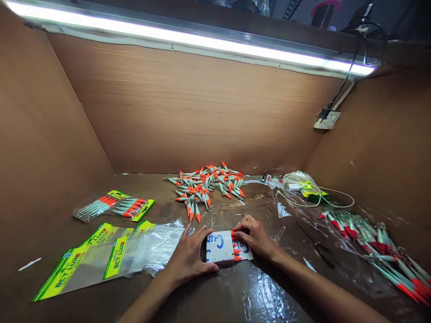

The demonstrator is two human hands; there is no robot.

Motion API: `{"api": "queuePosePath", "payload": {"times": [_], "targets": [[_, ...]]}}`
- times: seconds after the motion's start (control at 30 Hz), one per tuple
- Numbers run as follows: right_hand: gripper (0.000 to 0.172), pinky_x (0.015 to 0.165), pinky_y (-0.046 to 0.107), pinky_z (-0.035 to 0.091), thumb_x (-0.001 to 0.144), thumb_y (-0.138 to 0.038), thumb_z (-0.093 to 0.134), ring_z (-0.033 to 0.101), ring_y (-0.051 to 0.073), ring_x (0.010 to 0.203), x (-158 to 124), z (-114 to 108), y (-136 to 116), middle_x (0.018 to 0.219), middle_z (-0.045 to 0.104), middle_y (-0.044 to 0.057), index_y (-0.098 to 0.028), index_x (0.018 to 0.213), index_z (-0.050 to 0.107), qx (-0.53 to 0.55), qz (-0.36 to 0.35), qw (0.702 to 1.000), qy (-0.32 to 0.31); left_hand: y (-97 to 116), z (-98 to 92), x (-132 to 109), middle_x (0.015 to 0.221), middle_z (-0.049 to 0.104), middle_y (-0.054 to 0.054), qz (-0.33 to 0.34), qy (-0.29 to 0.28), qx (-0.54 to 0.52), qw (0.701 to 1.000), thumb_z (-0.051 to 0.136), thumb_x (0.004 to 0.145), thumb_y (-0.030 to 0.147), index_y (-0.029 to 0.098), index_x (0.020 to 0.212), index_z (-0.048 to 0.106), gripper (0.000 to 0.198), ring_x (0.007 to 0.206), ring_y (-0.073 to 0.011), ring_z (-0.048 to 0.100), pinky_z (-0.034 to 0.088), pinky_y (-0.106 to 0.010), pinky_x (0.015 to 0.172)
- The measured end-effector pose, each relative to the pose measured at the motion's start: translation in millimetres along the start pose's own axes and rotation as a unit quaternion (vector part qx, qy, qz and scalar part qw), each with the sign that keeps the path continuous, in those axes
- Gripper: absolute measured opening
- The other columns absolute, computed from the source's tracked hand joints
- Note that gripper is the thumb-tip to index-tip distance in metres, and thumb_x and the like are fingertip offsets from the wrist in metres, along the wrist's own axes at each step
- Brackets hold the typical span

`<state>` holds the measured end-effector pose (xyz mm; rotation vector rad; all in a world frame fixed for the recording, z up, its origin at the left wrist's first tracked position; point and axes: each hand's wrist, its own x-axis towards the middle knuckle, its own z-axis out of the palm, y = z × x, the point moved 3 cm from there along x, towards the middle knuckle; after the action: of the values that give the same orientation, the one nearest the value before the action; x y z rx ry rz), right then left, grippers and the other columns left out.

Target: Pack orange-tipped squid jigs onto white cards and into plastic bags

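In the near middle, a white card (220,252) is showing blue lettering beside orange lure tips (236,252). Farther off, piled lures (204,194) are pairing pale grey-green with orange. At left, bag labels (64,271) are displaying yellow-green with dark lettering. At right, lures (392,270) are mixing pale green and red.

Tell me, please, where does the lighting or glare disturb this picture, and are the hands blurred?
Head view, top: the tube light is washed out to white; head view, top right corner: quite dark; head view, lower middle: bright glare patches on the tabletop, below the white card; head view, centre: left hand and right hand look fairly sharp.
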<state>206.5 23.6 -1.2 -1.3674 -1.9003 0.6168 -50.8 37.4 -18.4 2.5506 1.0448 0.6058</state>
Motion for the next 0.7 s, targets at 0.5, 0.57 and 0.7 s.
{"api": "queuePosePath", "payload": {"times": [0.5, 0.57, 0.7], "targets": [[0.012, 0.088, 0.034, 0.042, 0.092, -0.028, 0.065, 0.053, 0.021, 0.099, 0, -3, -3, 0.099, 0.068, 0.004, -0.025, 0.099, 0.075, -0.157, -0.11, 0.978, -0.079, 6, 0.0, -3, 0.144, 0.055, -0.01, -0.007, -0.033, 0.025, 0.999, 0.081, 0.065, 0.062, 0.028, 0.144, 0.043, 0.094, 0.141, -0.0378, 0.04, 0.014, -0.065, 0.118], [0.016, 0.089, 0.035, 0.042, 0.095, -0.027, 0.06, 0.054, 0.021, 0.099, 0, -2, -2, 0.099, 0.068, 0.005, -0.025, 0.098, 0.076, -0.171, -0.105, 0.977, -0.07, 9, 0.7, -3, 0.145, 0.055, -0.009, -0.006, -0.036, 0.03, 0.999, 0.081, 0.066, 0.061, 0.03, 0.146, 0.041, 0.094, 0.141, -0.0382, 0.039, 0.012, -0.067, 0.117], [0.027, 0.099, 0.039, 0.041, 0.099, -0.028, 0.051, 0.054, 0.023, 0.112, -2, -3, -20, 0.121, 0.066, 0.009, -0.024, 0.119, 0.069, -0.13, -0.115, 0.983, -0.053, 10, -17.0, -1, 0.147, 0.051, -0.011, 0.009, -0.02, 0.021, 1.0, 0.081, 0.064, 0.064, 0.03, 0.147, 0.04, 0.099, 0.139, -0.0377, 0.041, 0.024, -0.061, 0.116]]}}
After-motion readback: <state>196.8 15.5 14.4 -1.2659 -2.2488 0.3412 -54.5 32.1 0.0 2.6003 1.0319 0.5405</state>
